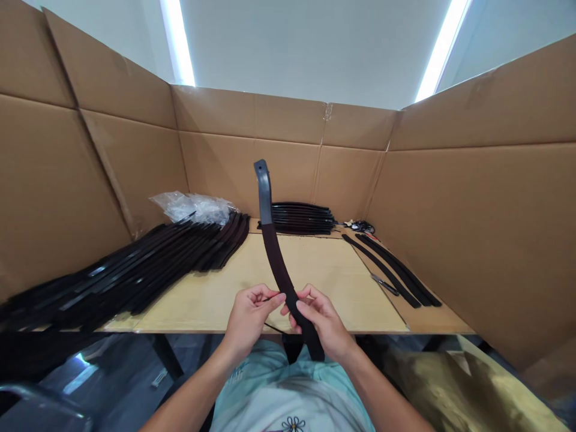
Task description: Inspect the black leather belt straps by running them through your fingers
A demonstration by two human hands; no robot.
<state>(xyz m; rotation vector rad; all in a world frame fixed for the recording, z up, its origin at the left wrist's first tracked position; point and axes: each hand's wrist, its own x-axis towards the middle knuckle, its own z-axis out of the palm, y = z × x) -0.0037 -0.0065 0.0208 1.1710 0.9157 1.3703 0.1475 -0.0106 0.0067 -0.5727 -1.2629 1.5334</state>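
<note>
A long curved strip (279, 264) stands tilted up in front of me, its grey plastic end (264, 195) with a small hole at the top and a dark fabric cover over its lower part. My right hand (321, 315) is wrapped round the lower part, thumb in front and fingers behind. Beside it, my left hand (252, 315) is closed in a pinch at the strip's left edge, with a thin dark strand between thumb and finger. The thumb tip touches the cover. The strip's lower end hangs over the table's front edge, above my lap.
Many similar dark strips (157, 264) lie piled at the left, clear plastic bags (193, 207) behind them. Another stack (301, 218) lies at the back. To the right are several black strips (396, 270), a pair of snips (385, 284) and tangled small items (360, 226). Cardboard walls (288, 120) surround the table.
</note>
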